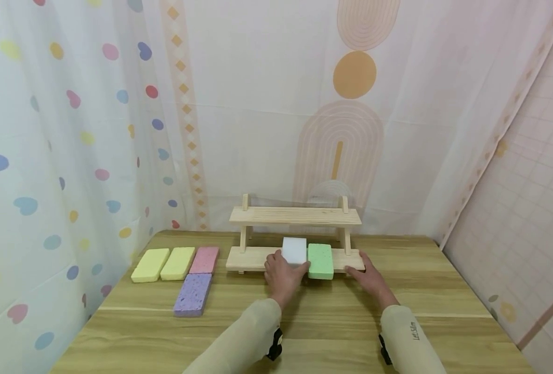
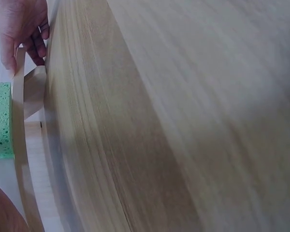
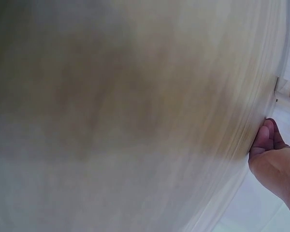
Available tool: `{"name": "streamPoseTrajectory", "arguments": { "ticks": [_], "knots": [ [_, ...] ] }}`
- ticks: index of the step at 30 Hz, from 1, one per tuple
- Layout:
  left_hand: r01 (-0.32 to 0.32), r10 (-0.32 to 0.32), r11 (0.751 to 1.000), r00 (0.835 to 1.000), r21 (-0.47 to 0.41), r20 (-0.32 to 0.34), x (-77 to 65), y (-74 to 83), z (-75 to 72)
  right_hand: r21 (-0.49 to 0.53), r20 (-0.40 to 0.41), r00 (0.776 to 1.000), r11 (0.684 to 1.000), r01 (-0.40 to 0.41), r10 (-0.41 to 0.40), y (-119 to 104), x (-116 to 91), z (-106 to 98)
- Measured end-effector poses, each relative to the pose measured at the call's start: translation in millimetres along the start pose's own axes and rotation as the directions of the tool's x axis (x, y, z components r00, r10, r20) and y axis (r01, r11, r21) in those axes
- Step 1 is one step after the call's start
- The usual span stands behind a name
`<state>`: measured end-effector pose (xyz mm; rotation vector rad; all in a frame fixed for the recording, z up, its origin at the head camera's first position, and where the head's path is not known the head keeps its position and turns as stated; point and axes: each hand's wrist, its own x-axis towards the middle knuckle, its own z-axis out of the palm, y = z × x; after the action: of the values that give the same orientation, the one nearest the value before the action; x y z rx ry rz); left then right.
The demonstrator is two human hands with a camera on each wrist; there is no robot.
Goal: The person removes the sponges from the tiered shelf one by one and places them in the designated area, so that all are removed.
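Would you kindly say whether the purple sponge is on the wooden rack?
No, the purple sponge lies on the table, to the left of the wooden rack.

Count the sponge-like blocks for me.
6: left yellow block, right yellow block, pink block and purple block at left on the table; white block and green block at the lower shelf.

Rack [image 1: 295, 214]: pale wood, two tiers, upright on the bench [image 1: 445, 291]. White block [image 1: 294, 250]: on lower shelf [image 1: 254, 257]. Green sponge [image 1: 320, 258] (pitted surface): lying on same shelf, just right of block, near end at front edge.
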<state>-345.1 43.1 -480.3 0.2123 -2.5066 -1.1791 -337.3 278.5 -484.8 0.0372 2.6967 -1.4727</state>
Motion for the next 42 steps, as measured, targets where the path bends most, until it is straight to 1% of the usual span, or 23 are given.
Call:
{"name": "streamPoseTrajectory", "arguments": {
  "ticks": [11, 17, 25, 32, 37, 42],
  "knots": [
    [-0.003, 0.003, 1.0, 1.0, -0.022, 0.002, 2.7, -1.7, -3.2, 0.003, 0.002, 1.0, 1.0, -0.009, 0.009, -1, -1, 1],
    [-0.013, 0.013, 0.998, 1.0, -0.065, -0.005, 4.0, -3.7, -5.2, 0.013, 0.003, 1.0, 1.0, -0.018, 0.018, -3, -2, 0],
    [0.0, 0.001, 0.995, 1.0, -0.102, 0.007, 4.1, -5.2, -10.8, 0.008, 0.005, 1.0, 1.0, -0.01, 0.01, -3, 0, 1],
    [0.026, -0.022, 0.992, 0.999, -0.125, 0.028, 3.5, -6.9, -17.0, -0.001, 0.003, 1.0, 1.0, -0.011, 0.011, -2, -3, 1],
    [0.02, -0.016, 0.991, 1.0, -0.133, 0.027, 4.5, -11.2, -23.8, -0.007, 0.002, 1.0, 1.0, -0.013, 0.013, 0, -3, 1],
    [0.005, -0.001, 0.992, 0.999, -0.128, 0.033, 6.9, -16.9, -29.3, -0.005, -0.005, 1.0, 1.0, 0.012, -0.012, -1, -3, 0]
  ]
}}
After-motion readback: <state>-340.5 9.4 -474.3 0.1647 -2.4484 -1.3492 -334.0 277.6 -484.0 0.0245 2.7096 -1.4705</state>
